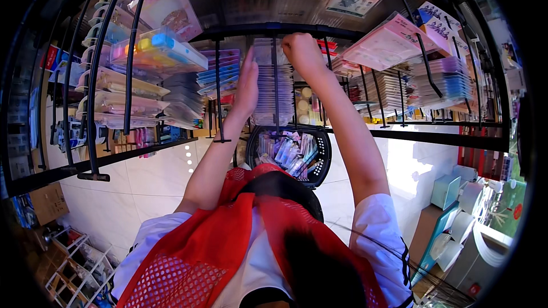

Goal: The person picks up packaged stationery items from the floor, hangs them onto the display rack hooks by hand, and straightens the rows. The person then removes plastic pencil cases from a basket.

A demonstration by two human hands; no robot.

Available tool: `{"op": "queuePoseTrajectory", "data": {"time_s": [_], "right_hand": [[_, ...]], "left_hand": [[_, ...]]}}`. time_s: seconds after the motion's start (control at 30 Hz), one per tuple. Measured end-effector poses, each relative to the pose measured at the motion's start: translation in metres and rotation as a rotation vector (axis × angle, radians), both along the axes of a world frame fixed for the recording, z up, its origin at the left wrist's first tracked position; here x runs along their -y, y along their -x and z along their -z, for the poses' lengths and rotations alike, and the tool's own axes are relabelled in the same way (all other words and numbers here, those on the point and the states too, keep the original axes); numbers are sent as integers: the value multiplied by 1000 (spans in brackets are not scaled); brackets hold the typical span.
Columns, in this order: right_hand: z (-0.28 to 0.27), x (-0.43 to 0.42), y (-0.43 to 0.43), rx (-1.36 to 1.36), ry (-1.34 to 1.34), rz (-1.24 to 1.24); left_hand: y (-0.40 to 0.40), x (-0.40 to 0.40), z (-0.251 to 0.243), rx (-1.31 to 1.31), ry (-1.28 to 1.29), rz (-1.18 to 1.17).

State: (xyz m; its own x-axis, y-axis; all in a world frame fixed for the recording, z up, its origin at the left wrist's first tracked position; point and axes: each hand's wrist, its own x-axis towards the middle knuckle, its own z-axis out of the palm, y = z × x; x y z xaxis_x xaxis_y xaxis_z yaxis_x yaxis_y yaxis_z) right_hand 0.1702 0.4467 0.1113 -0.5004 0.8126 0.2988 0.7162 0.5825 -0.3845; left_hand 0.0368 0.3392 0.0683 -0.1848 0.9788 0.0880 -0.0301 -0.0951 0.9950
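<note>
A row of thin clear plastic packets point(272, 94) hangs on a black display hook point(275, 55) straight ahead of me. Along the left side of these packets lies my left hand point(247, 85), fingers straight and pointing to the rack, not closed around anything. My right hand point(302, 53) is curled near the back end of the same hook, by the black crossbar point(261, 30). What its fingertips touch is hidden from me. Below the packets stands a black plastic basket point(326, 147) full of small packaged goods point(291, 154).
Black hooks project towards me on both sides. Blister packs point(124, 102) and a boxed set with colourful pieces point(160, 51) hang left; pink packets point(391, 42) and stacked packs point(443, 79) hang right. A white wire rack point(79, 261) stands on the tiled floor point(154, 179) behind left.
</note>
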Motion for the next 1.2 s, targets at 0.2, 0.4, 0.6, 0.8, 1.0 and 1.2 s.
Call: {"op": "queuePoseTrajectory", "data": {"time_s": [0.2, 0.4, 0.6, 0.8, 1.0, 1.2], "right_hand": [[-28, 24, -1, 94, -19, 148], [-15, 23, -16, 178, 173, 2], [-15, 21, -13, 104, 176, -181], [-15, 17, -1, 212, 44, -191], [-5, 10, 2, 174, -44, -96], [-13, 21, 4, -9, -179, 73]], "left_hand": [[3, 13, 4, 55, 20, 14], [-1, 31, 7, 102, 48, 43], [-3, 28, 9, 139, 61, 49], [-3, 17, 10, 206, 81, 54], [-3, 6, 8, 265, 95, 66], [-2, 7, 3, 245, 75, 65]]}}
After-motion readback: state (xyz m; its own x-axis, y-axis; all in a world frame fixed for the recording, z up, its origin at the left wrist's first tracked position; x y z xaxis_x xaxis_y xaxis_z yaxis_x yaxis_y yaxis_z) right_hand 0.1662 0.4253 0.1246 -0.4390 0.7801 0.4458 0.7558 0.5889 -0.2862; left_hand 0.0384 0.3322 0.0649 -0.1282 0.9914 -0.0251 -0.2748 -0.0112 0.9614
